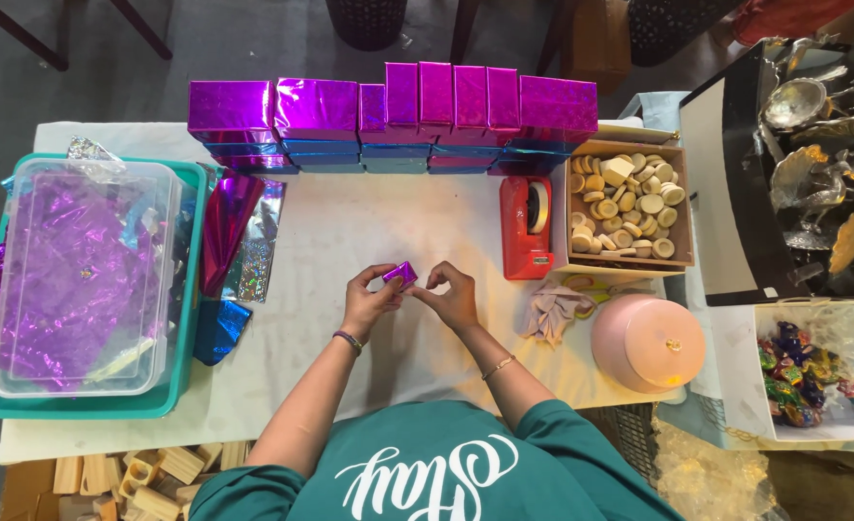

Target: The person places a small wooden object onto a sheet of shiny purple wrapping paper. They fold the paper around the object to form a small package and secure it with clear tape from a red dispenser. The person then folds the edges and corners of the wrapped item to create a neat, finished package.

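1. Here, at the bench's [369,232] centre, the left hand [369,299] and the right hand [454,294] meet, both curled around a small purple foil-wrapped piece [401,275]; the left fingers pinch its lower edge, and the right fingertips touch its right side.
2. At 3 o'clock of the hands lies a crumpled pale cloth [552,314], with a pink domed lid [647,342] just beyond it.
3. At 1 o'clock stands a red tape dispenser [526,227], beside a cardboard box of round wooden discs [627,205].
4. At 9 o'clock loose foil sheets [239,246] lie next to a clear plastic tub [84,275] of purple foil, set in a teal tray [193,289].
5. At 12 o'clock, along the far edge, a row of wrapped purple boxes [393,111] stands stacked on blue ones.
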